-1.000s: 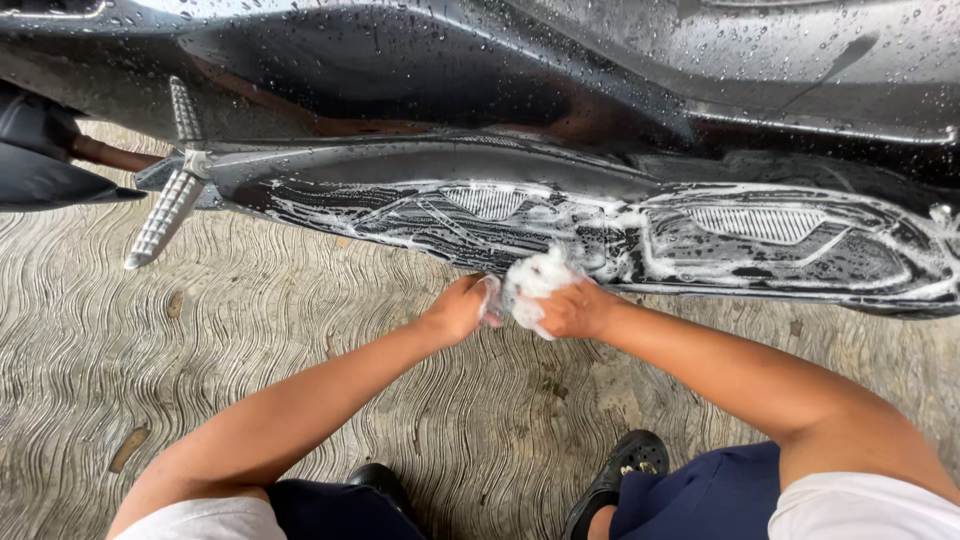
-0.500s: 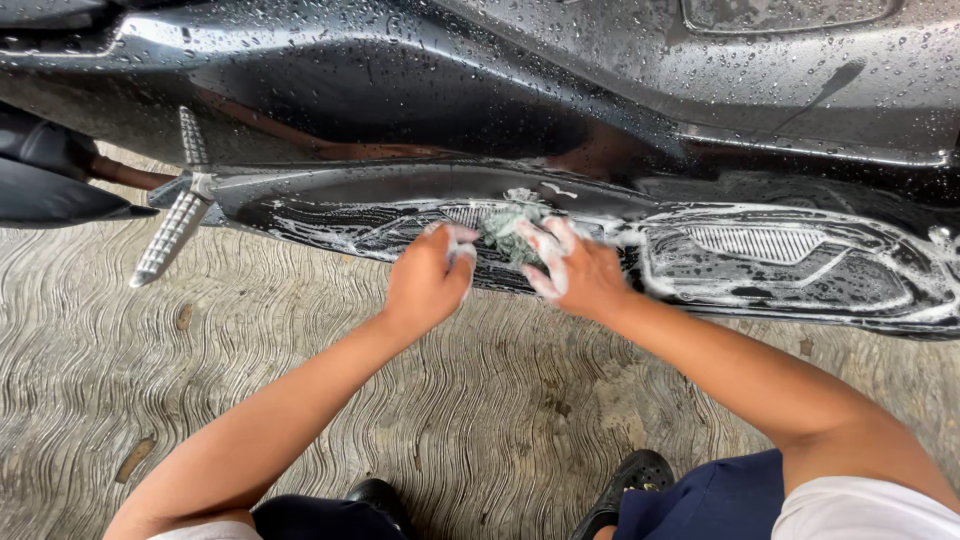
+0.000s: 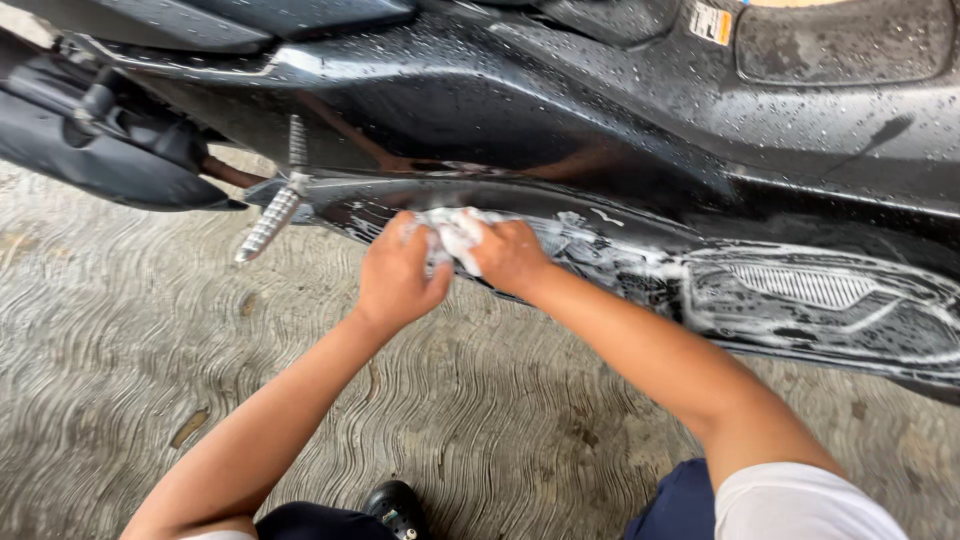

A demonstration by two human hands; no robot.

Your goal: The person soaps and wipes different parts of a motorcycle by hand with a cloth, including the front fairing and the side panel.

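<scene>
A wet black scooter (image 3: 620, 110) stands across the top of the view, its lower side panel (image 3: 800, 300) streaked with white soap foam. Both hands meet at the left end of that panel, just right of the metal footpeg (image 3: 270, 215). My right hand (image 3: 510, 255) grips a soapy white cloth (image 3: 452, 232) and presses it onto the panel. My left hand (image 3: 398, 275) closes on the same cloth from the left. Most of the cloth is hidden between the fingers.
The ribbed metal footpeg sticks out down and to the left. Behind it, at the far left, sits a dark rounded part of the scooter (image 3: 90, 150). Grey concrete ground (image 3: 130, 340) with wavy grooves lies below. My black shoe (image 3: 395, 505) shows at the bottom.
Both hands with the cloth have moved left along the soapy panel, from its middle to near the footpeg. The view has shifted closer and to the right.
</scene>
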